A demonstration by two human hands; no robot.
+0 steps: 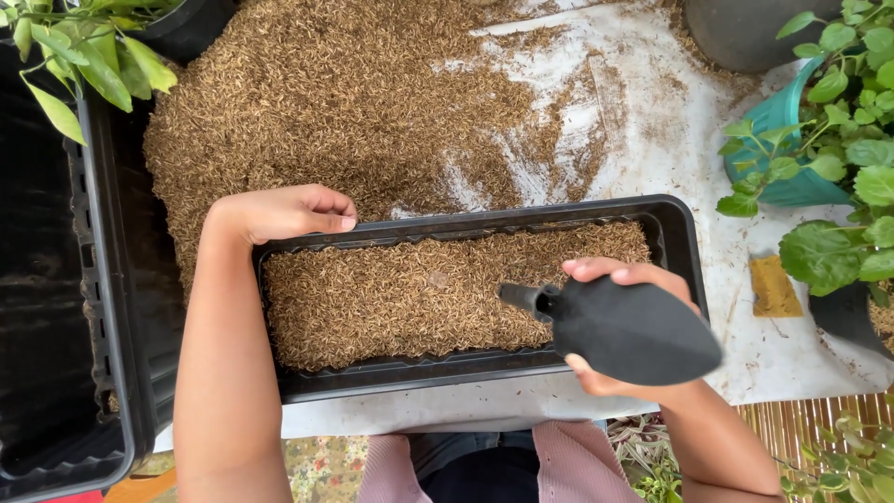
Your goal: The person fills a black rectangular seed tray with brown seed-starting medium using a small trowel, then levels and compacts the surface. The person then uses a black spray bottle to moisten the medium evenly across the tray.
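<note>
Gripping black trowel (633, 331), left hand (279, 212) steadying planter tray (684, 242)

Black planter tray (684, 244), black trowel (633, 328), tan husks (400, 298), teal pot (792, 140).

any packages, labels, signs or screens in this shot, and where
No screens, signs or printed packages show.
Yellow-brown flat rectangle: possibly a tag or card, lying on the white sheet right of the black planter tray, below the teal pot; too small to tell.
</note>
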